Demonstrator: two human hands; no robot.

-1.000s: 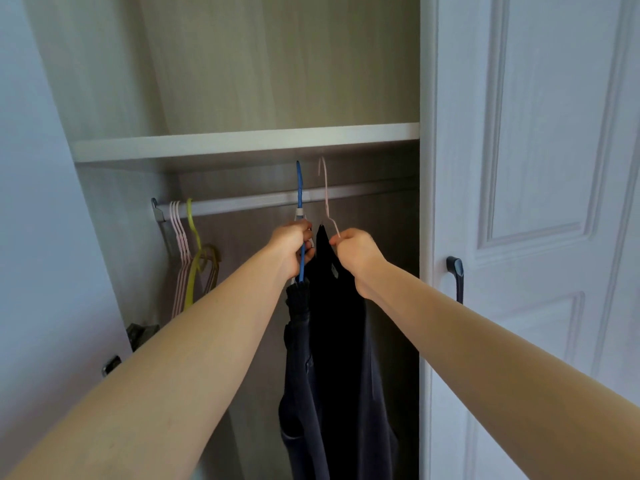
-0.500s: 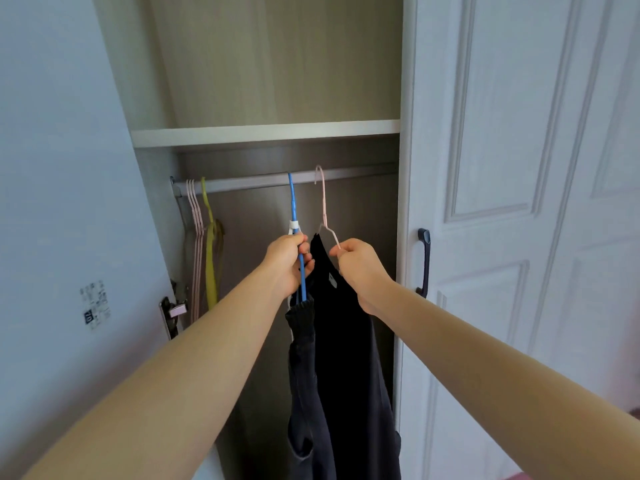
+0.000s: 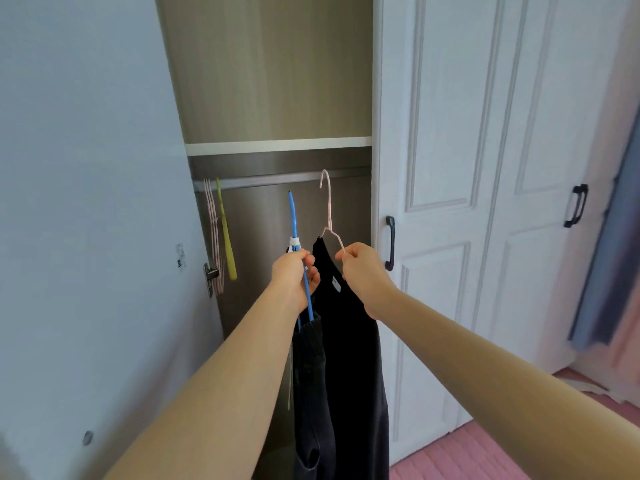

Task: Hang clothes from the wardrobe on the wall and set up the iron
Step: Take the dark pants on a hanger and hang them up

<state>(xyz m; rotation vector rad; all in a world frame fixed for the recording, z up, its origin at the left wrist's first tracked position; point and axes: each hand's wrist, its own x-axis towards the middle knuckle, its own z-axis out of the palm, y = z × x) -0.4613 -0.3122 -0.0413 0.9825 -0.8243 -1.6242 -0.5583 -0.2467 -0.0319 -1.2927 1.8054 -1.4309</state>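
My left hand (image 3: 294, 273) grips a blue hanger (image 3: 294, 220) that carries dark grey trousers (image 3: 311, 393). My right hand (image 3: 363, 268) grips a thin pink hanger (image 3: 327, 206) with a black garment (image 3: 353, 358) on it. Both hangers are off the wardrobe rail (image 3: 263, 181) and held in front of the open wardrobe, the blue hook below the rail and the pink hook overlapping it. The two garments hang side by side, touching, between my forearms. The iron is not in view.
Several empty pink hangers (image 3: 211, 230) and a yellow hanger (image 3: 227, 237) hang at the rail's left end. The open wardrobe door (image 3: 86, 202) stands on my left, closed white doors with black handles (image 3: 389, 244) on my right. A pink floor mat (image 3: 485, 455) lies below right.
Both hangers have come off the rail and moved back toward me with the garments. My view has pulled away from the wardrobe and turned right, showing more doors and floor.
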